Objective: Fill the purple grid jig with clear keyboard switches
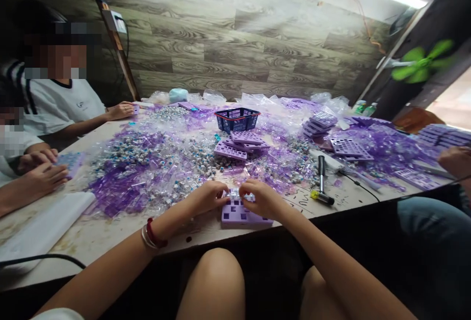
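A purple grid tray (243, 216) lies at the near edge of the table (91, 234), right in front of me. My left hand (206, 197) and my right hand (265, 199) are both at its far side, fingers pinched on small clear and white pieces (240, 195) sitting in the tray's back row. Just beyond the tray spreads a big heap of small clear, white and blue parts mixed with purple plastic (147, 168).
Stacks of purple trays (241, 144) and a dark blue basket (237, 119) stand mid-table. A black screwdriver with a yellow tip (321, 180) lies to the right. Two people sit at the left, another person's hand (456, 160) rests at the right. A green fan (419, 65) spins.
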{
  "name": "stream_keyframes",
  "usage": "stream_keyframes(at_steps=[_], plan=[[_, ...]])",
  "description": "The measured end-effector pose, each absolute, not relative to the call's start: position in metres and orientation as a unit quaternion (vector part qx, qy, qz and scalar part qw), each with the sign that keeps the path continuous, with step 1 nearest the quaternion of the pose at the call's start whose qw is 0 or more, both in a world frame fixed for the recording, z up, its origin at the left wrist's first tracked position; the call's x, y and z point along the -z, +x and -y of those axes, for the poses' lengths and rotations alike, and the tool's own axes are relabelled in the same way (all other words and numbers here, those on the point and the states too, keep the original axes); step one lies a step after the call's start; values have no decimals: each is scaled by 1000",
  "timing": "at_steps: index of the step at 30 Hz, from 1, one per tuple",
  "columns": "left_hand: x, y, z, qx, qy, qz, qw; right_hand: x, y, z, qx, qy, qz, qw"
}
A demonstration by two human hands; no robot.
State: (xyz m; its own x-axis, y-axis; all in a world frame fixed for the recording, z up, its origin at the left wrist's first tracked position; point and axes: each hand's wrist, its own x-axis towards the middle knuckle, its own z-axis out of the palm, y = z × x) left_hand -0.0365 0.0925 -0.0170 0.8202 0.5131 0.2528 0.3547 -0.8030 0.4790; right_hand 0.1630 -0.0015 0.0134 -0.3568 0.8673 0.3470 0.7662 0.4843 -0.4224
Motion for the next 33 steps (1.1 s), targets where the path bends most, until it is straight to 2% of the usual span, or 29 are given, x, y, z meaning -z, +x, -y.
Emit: stream_keyframes(at_steps=[3, 8, 13, 15, 25, 33], plan=[[17, -36, -95, -186, 931, -230, 212, -12, 155, 1, -65, -510, 825, 237], [10, -37, -93, -182, 938, -234, 178, -23, 169, 9, -75, -558, 791, 239], [6, -38, -90, -177, 931, -260, 188, -22, 175, 25, -86, -577, 803, 122], [6, -38, -90, -172, 929, -263, 197, -18, 175, 25, -91, -564, 813, 109], [6, -38, -90, -163, 929, -262, 202, 1, 195, 16, -125, -520, 800, 271], [5, -38, -89, -157, 929, -265, 206, 5, 195, 13, -107, -507, 806, 286]])
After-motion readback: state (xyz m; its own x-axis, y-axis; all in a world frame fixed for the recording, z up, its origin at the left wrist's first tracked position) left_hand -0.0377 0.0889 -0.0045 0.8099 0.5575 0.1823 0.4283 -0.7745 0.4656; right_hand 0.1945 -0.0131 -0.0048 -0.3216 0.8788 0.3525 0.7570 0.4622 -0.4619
